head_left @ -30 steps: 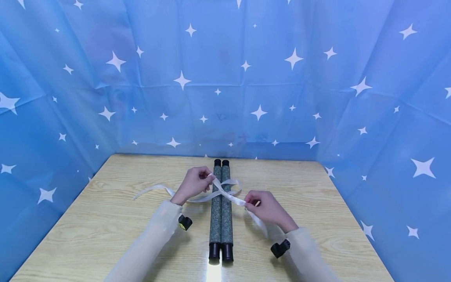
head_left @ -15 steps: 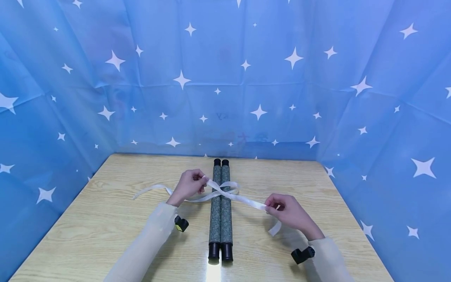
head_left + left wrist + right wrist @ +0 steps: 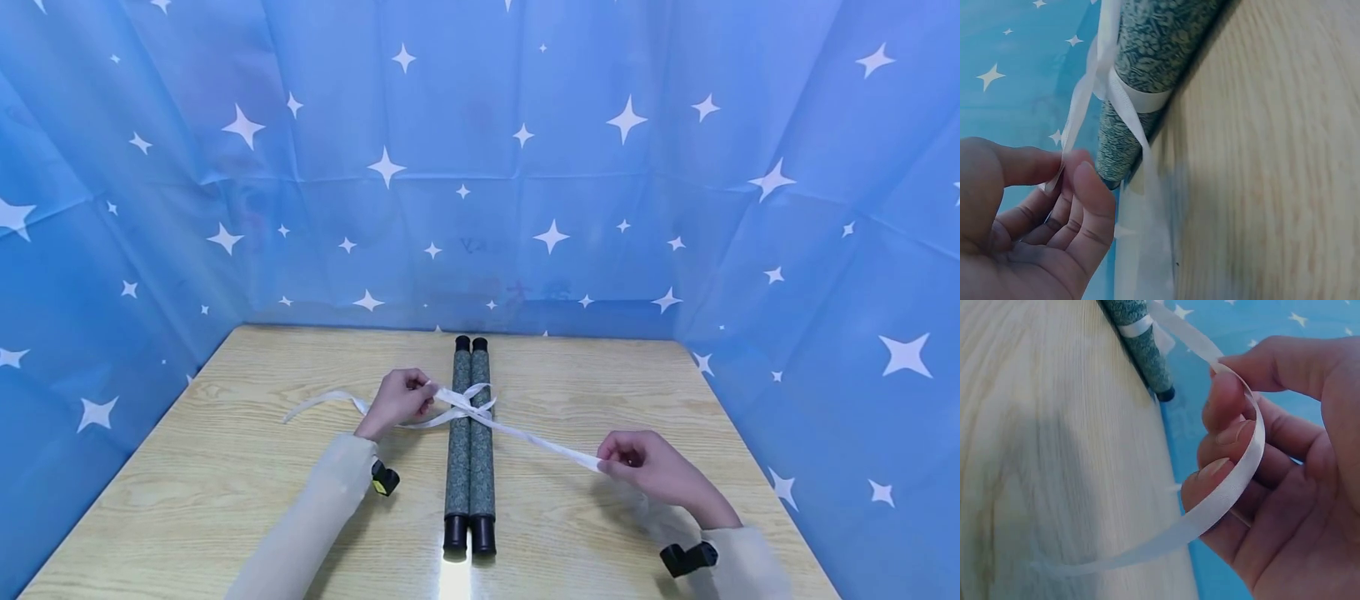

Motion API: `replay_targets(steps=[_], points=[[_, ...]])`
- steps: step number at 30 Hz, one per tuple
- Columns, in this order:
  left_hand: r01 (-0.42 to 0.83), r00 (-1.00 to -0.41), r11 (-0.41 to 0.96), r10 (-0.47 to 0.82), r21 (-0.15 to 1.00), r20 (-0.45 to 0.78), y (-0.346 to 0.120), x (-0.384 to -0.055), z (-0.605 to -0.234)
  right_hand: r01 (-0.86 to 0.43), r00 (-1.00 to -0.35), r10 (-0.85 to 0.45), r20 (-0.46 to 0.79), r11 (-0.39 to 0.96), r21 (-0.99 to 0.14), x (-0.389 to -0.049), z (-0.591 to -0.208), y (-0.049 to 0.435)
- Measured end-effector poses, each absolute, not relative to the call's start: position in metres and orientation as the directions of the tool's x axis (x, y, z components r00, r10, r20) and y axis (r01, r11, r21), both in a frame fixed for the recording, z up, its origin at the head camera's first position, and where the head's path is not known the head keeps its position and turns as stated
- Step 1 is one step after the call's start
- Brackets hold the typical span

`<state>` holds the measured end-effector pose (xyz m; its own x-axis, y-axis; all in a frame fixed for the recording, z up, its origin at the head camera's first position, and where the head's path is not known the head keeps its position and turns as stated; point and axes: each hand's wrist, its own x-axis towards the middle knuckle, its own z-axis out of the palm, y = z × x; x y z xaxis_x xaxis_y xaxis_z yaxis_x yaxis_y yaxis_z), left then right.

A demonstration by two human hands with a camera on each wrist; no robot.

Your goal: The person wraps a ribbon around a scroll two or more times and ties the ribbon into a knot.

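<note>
A scroll (image 3: 482, 475) rolled from both ends into two green patterned rolls with black end knobs lies lengthwise on the table. White ribbon (image 3: 540, 442) wraps its upper half and crosses on top, with a small loop at the crossing. Left of the rolls, my left hand (image 3: 399, 402) pinches one part of the ribbon between thumb and forefinger. Farther right and nearer the front, my right hand (image 3: 660, 467) pinches another part, stretched taut from the crossing. In the right wrist view the ribbon's free tail (image 3: 1191, 525) curves down past my curled fingers (image 3: 1213, 478).
The wooden table (image 3: 300, 492) carries one loose ribbon tail (image 3: 322, 400) at the left. A blue curtain (image 3: 480, 167) with white stars rises behind the table and along both sides. Black wrist cameras (image 3: 686, 558) sit on both sleeves.
My right hand has moved right and toward the front, drawing the ribbon out. The loop over the rolls has become smaller. My left hand has shifted slightly left and down.
</note>
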<state>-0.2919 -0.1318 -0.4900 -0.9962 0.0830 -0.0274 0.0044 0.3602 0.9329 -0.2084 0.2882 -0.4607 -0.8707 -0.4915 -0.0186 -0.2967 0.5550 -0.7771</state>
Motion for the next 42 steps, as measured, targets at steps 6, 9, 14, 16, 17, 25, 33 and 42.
replay_targets(steps=[6,9,14,16,17,25,33,42], points=[[0.019,-0.997,0.414,0.072,0.91,-0.011,-0.131,-0.292,-0.495,-0.293,-0.814,-0.574,-0.088,0.536,-0.791,-0.205,-0.466,0.304],[0.029,-0.996,0.442,0.085,0.897,-0.009,-0.13,-0.292,-0.495,-0.288,-0.793,-0.597,-0.123,0.545,-0.788,-0.204,-0.468,0.307],[0.048,-0.996,0.522,0.093,0.852,-0.001,-0.129,-0.289,-0.492,-0.3,-0.836,-0.537,-0.11,0.616,-0.729,-0.208,-0.467,0.3],[0.079,-0.996,0.581,0.084,0.81,0.036,-0.129,-0.287,-0.489,-0.299,-0.861,-0.501,-0.094,0.645,-0.703,-0.212,-0.467,0.296],[0.1,-0.995,0.614,0.08,0.783,0.065,-0.129,-0.287,-0.487,-0.295,-0.87,-0.486,-0.087,0.653,-0.698,-0.215,-0.467,0.294],[0.355,-0.933,0.695,0.227,0.625,0.278,-0.122,-0.277,-0.467,-0.274,-0.906,-0.422,-0.033,0.644,-0.714,-0.238,-0.465,0.267],[0.567,-0.816,0.598,0.505,0.566,0.283,-0.099,-0.264,-0.47,-0.286,-0.915,-0.403,0.016,0.619,-0.731,-0.262,-0.472,0.226],[0.651,-0.753,0.63,0.609,0.423,0.251,-0.081,-0.262,-0.476,-0.303,-0.914,-0.403,0.038,0.619,-0.724,-0.278,-0.473,0.18]])
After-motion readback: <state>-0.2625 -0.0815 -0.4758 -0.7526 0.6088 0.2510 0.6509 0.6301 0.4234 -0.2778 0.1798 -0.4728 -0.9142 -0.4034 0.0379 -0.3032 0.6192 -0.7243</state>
